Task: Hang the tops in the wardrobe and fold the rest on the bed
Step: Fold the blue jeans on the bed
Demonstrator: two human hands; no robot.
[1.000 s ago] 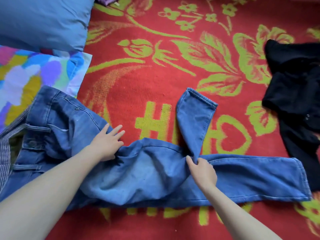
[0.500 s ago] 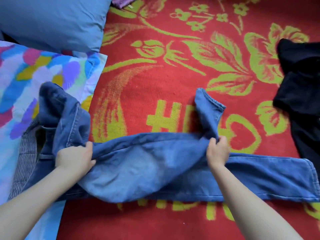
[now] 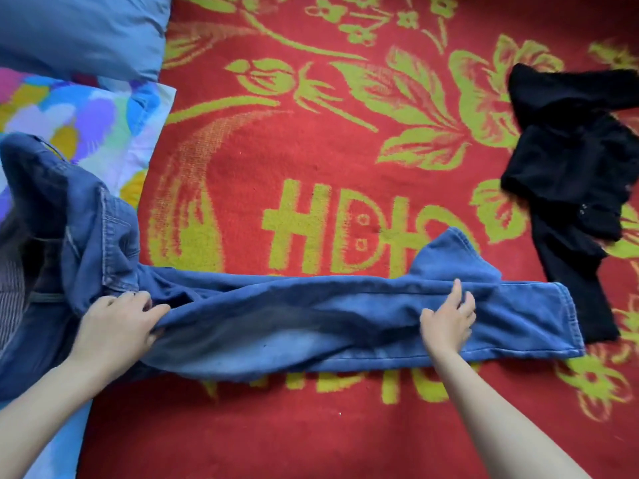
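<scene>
Blue jeans lie stretched across the red bed cover, waistband bunched at the left, leg ends at the right. My left hand grips the denim near the seat, fingers curled into a fold. My right hand holds the upper leg near its lower end, fingers partly curled over the cloth. The upper leg's cuff still sticks up behind the lower leg. A black garment lies crumpled at the right, apart from both hands.
A blue pillow sits at the top left. Beneath it lies a multicoloured pillow, partly under the jeans' waist. The red cover has green flower patterns and runs to every edge of the view.
Both hands pulled the upper jeans leg to the right and down, laying it along the lower leg. The right hand moved towards the cuffs; the left hand went from flat to gripping the seat.
</scene>
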